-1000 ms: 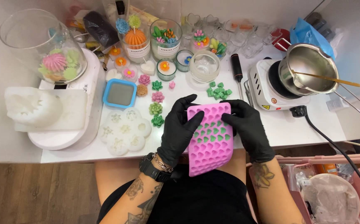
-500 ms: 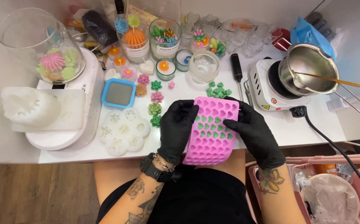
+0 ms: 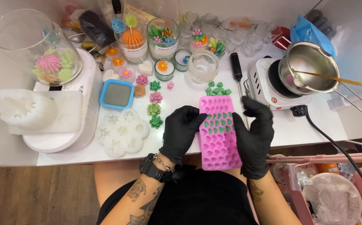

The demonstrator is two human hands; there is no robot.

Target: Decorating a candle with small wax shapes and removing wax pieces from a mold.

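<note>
Both my hands wear black gloves and hold a pink silicone mould (image 3: 217, 141) with many small heart cavities over the table's front edge. My left hand (image 3: 182, 133) grips its left side and my right hand (image 3: 254, 135) grips its right side. Several cavities near the mould's far end hold green wax hearts. A small pile of loose green hearts (image 3: 217, 88) lies on the white table (image 3: 181, 89) just beyond the mould.
A hot plate (image 3: 268, 85) with a steel pot (image 3: 310, 66) and stick sits at right, its black cable (image 3: 327, 141) trailing forward. A white flower mould (image 3: 120, 131), blue square mould (image 3: 117, 94), wax succulents (image 3: 154, 110), candle jars (image 3: 163, 37) and a glass bowl (image 3: 35, 46) stand at left.
The pink mould has straightened from a bent, tilted position to lie flat and lengthwise between my hands. Both hands shifted along its sides.
</note>
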